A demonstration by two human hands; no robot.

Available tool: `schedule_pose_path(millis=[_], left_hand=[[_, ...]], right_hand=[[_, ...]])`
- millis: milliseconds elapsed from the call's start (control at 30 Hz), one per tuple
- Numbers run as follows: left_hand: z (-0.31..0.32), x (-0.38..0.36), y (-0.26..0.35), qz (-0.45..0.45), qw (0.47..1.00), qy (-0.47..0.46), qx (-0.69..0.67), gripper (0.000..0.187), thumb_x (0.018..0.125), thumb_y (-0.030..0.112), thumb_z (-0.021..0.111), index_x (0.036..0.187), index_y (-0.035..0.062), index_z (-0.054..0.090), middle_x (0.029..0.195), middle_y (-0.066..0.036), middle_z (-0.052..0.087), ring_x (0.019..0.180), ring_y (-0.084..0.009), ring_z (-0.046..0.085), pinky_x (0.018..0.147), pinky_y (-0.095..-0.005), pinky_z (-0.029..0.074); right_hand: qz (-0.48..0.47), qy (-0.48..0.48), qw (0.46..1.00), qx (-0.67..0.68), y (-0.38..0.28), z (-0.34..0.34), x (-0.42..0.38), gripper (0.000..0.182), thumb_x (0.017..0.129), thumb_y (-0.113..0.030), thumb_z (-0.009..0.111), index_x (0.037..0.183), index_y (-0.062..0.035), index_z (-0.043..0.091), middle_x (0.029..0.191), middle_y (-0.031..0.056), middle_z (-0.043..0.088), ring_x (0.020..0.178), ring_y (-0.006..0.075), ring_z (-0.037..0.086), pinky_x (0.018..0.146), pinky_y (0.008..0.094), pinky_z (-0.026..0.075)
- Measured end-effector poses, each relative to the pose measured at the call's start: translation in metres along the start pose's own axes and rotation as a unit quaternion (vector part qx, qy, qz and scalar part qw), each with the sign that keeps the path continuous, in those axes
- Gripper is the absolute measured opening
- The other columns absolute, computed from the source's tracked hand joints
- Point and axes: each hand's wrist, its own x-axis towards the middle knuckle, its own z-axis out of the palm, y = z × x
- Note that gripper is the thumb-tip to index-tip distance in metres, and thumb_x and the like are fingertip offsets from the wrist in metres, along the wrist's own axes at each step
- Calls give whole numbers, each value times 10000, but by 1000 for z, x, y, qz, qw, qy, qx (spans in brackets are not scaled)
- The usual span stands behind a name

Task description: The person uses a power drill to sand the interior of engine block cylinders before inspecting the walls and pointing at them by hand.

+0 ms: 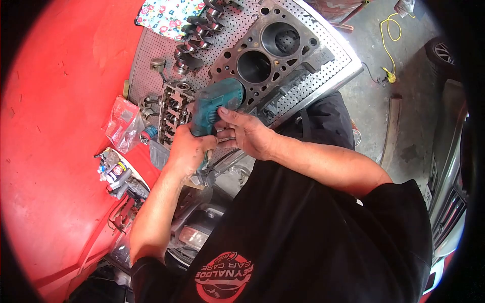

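Note:
My left hand wraps round the handle of a teal power drill. At the drill's other side is my right hand, its thumb pressed on the casing and its fingers bent against the handle, close to the left fingers. The drill's chuck cannot be made out. Just beyond the drill lies an engine block with two large cylinder bores facing up. To the left of the drill, a cylinder head rests on the perforated metal table.
A crankshaft lies behind, beside a flowered cloth. A piston stands near the red wall. A plastic bag and bottles are at the left. A yellow cord lies on the floor.

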Motion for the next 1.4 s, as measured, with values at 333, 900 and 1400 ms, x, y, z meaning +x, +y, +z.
schedule_pose_path(millis=[333,900,1400], left_hand=[[-28,-62,-9,27,999,17,-2,112,774,5,651,884,-16,661,752,-32,641,641,-129,576,604,-294,455],[-19,-116,0,34,994,83,-55,153,793,-15,669,945,-28,664,784,-38,654,655,-127,603,611,-285,494],[-13,-107,-5,37,994,81,-65,170,800,-29,658,970,-32,655,795,-48,649,652,-136,600,602,-292,496]], right_hand=[[41,-57,996,-60,0,14,-10,716,890,-485,749,1398,-124,396,1230,66,600,1079,236,637,919,430,510],[21,-82,988,-130,4,43,-28,709,923,-478,716,1413,-105,362,1205,56,614,1051,183,653,892,385,543],[2,-73,989,-125,5,35,-24,724,940,-456,702,1437,-81,332,1233,99,606,1038,211,674,904,384,554]])
